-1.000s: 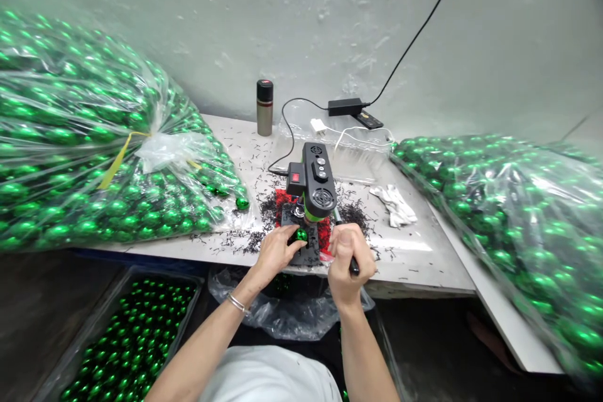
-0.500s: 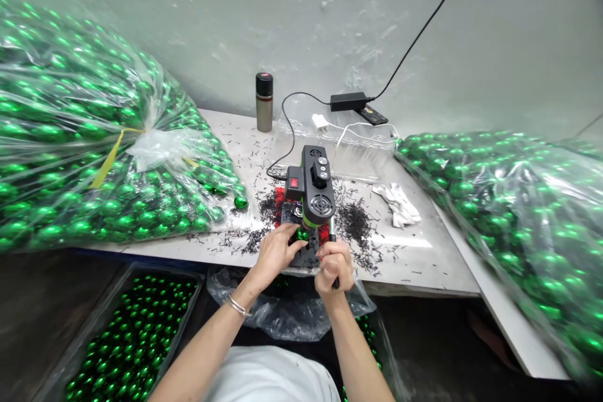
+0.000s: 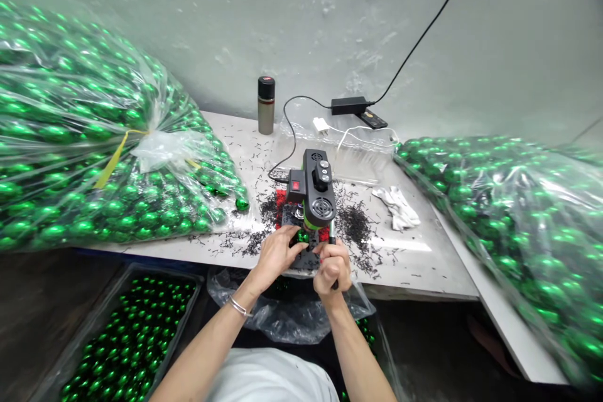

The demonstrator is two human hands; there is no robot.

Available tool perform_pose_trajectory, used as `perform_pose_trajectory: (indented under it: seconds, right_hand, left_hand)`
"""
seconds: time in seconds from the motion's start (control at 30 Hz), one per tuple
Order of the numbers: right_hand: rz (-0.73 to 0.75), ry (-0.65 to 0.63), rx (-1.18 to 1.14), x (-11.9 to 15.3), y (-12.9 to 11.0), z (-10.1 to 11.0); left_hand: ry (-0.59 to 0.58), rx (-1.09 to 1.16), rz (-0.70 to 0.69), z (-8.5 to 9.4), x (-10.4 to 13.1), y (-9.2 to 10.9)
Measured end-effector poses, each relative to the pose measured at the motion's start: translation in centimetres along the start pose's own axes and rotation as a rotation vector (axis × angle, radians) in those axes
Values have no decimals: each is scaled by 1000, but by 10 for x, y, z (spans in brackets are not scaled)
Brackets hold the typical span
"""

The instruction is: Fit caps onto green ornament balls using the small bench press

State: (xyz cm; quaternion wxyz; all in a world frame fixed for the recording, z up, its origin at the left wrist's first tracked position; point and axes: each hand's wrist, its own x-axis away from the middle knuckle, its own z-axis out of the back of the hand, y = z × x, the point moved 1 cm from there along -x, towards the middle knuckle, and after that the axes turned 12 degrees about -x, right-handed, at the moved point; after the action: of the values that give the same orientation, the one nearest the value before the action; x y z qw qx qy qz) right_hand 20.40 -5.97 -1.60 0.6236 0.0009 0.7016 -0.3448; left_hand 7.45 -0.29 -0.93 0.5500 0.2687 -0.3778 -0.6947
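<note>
My left hand (image 3: 274,253) pinches a shiny green ball (image 3: 303,237) between thumb and fingers, beneath the head of a small black bench machine (image 3: 318,183). My right hand (image 3: 332,269) is closed around the black handle of a lever (image 3: 332,240) at the machine's right side. Its thumb and forefinger point towards the ball; whether they also pinch something small cannot be made out. Red material (image 3: 281,199) shows under the machine. Small black strips (image 3: 354,225) lie in heaps on both sides of it.
Clear bags of green balls flank the table, one left (image 3: 70,138) and one right (image 3: 509,201). Behind the machine are a bottle (image 3: 266,114), a power adapter (image 3: 348,105) and a plastic tray (image 3: 362,163). White gloves (image 3: 399,207) lie right; a bin of balls (image 3: 136,326) stands below left.
The view has shifted slightly. My left hand stays at the green ball and my right hand stays on the lever, with hardly any movement.
</note>
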Motion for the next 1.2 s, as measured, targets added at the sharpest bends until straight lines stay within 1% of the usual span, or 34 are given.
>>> perform_pose_trajectory:
  seconds: [0.13, 0.2, 0.3, 0.37, 0.4, 0.47, 0.5, 0.53, 0.57, 0.63, 0.67, 0.7, 0.73, 0.8, 0.83, 0.87, 0.9, 0.93, 1.03, 1.13, 1.2]
  right_hand:
    - [66, -106, 69, 0, 3, 3]
    - [83, -129, 83, -4, 0, 4]
    - [43, -73, 54, -21, -13, 4]
    - [-32, -21, 31, -40, -26, 3]
    - [-89, 11, 26, -50, -32, 3]
    - [-189, 15, 5, -66, -43, 1]
    - [-212, 14, -6, -72, -47, 0]
    - [-222, 12, -14, -76, -49, -1]
    - [-220, 17, -16, -77, -50, -2]
    - [-201, 41, -4, -74, -49, -3]
    - [-195, 54, 5, -71, -47, -4]
    - [-192, 64, 10, -68, -46, -4]
    - [-187, 69, 10, -65, -44, -5]
    - [-166, 67, 2, -62, -42, -4]
    - [-153, 63, -3, -61, -42, -4]
    - [-140, 60, -7, -61, -41, -4]
    - [-133, 57, -10, -60, -41, -4]
    - [-132, 54, -12, -60, -41, -3]
    - [-145, 61, -4, -59, -41, -3]
    - [-157, 69, 20, -58, -41, -3]
    - [-162, 64, 23, -57, -41, -3]
  left_hand:
    - [23, 1, -15, -1, -1, -2]
    - [31, 1, -23, -2, -2, -2]
    - [43, -11, -31, -1, -4, 1]
    - [54, 7, -34, 3, -2, 2]
    - [60, 26, -33, 5, 2, 2]
    - [59, 87, -21, 9, 14, -1]
    - [37, 133, -9, 10, 23, -5]
    - [-7, 191, 11, 10, 33, -10]
    - [-79, 260, 42, 8, 44, -17]
    - [-275, 414, 166, -1, 67, -32]
    - [-346, 499, 268, -6, 76, -40]
    - [-372, 595, 409, -12, 85, -48]
    - [-367, 691, 568, -17, 91, -55]
    - [-307, 862, 869, -24, 100, -66]
    - [-291, 929, 969, -24, 103, -68]
    - [-296, 986, 1014, -22, 105, -68]
    - [-316, 1038, 1010, -18, 106, -66]
    - [-337, 1090, 969, -13, 106, -62]
    - [-373, 1219, 759, 12, 101, -44]
    - [-332, 1268, 575, 36, 85, -26]
    - [-280, 1272, 520, 43, 70, -20]
